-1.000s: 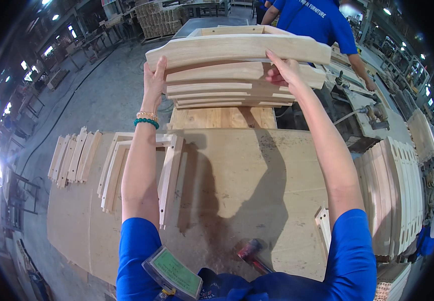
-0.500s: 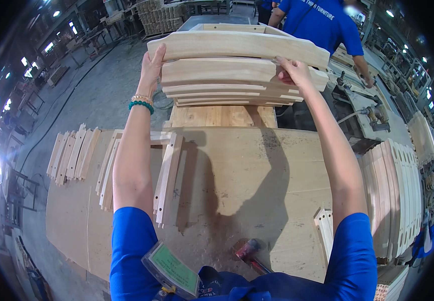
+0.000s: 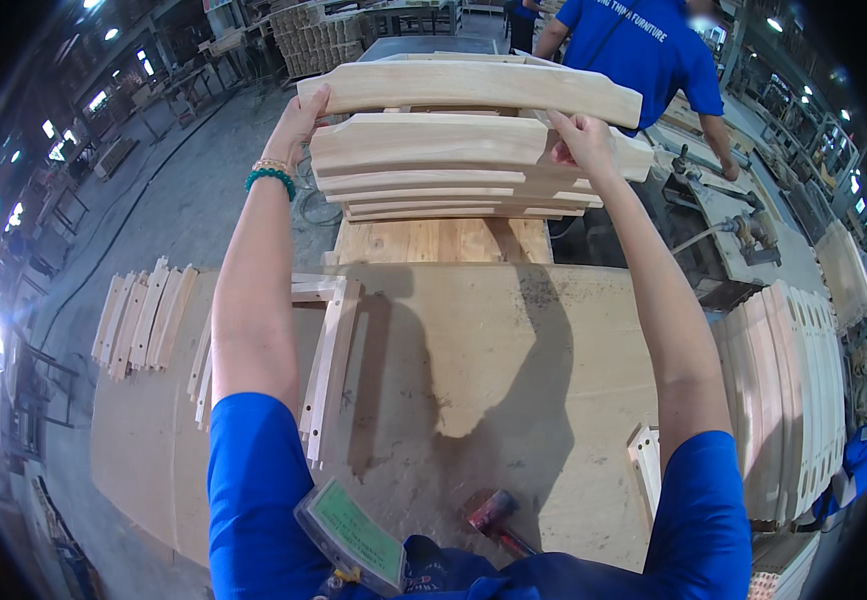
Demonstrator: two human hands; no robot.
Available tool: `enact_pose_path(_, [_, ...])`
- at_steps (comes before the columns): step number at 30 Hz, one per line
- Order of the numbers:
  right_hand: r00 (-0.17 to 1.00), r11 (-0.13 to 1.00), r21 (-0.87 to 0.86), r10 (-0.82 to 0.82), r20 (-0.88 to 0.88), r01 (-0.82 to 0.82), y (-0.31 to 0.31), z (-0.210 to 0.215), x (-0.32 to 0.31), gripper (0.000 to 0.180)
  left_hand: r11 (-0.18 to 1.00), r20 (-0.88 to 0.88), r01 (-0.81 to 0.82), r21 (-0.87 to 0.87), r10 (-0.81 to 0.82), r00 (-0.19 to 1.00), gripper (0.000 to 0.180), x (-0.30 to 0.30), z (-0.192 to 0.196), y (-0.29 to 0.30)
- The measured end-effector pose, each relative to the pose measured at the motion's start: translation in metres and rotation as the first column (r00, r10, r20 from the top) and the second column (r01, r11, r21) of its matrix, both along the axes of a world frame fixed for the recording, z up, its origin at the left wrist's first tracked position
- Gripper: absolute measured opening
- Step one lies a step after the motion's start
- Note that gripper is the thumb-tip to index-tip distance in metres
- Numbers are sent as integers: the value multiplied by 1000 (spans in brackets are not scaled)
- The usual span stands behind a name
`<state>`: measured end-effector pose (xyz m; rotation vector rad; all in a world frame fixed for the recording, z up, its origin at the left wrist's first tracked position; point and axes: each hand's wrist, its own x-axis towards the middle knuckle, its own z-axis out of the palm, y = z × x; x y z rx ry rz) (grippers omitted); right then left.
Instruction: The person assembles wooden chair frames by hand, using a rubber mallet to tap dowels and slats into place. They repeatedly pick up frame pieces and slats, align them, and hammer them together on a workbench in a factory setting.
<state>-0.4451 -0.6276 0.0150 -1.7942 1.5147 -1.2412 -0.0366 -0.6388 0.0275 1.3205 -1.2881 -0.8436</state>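
A pale wooden frame with a curved front rail (image 3: 473, 86) is the topmost of a stack of similar frames (image 3: 423, 142). A narrow gap shows between its rail and the one beneath. At the rail's left end, my left hand (image 3: 296, 128) is closed on it, thumb up against the front. Toward its right end, my right hand (image 3: 583, 142) has its fingers bent and pinched at the rail's lower edge. The stack rests on a plywood surface (image 3: 443, 240) beyond the cardboard-coloured tabletop (image 3: 473, 350).
On the tabletop lie a partly joined wooden frame (image 3: 328, 370), loose slats (image 3: 143, 320) at the left and a mallet (image 3: 493, 510) near my body. Curved wooden parts (image 3: 778, 400) stand stacked at the right. A co-worker in a blue shirt (image 3: 638, 50) stands beyond, beside clamping equipment (image 3: 743, 235).
The top frame's rail has shifted slightly left, and the gap beneath it has widened. Both hands keep their hold on it; my view has moved a little.
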Motion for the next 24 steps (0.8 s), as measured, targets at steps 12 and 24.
enact_pose_path(12, [769,881,-465,-238,-593,-86,40,-26,15,64,878,11,-394,-270,413,911,119,-37,-34,41])
enact_pose_path(24, [637,715,-573,-233,-735,-400,15,-17,13,71,984,26,-35,-175,40,999,72,-16,-97,62])
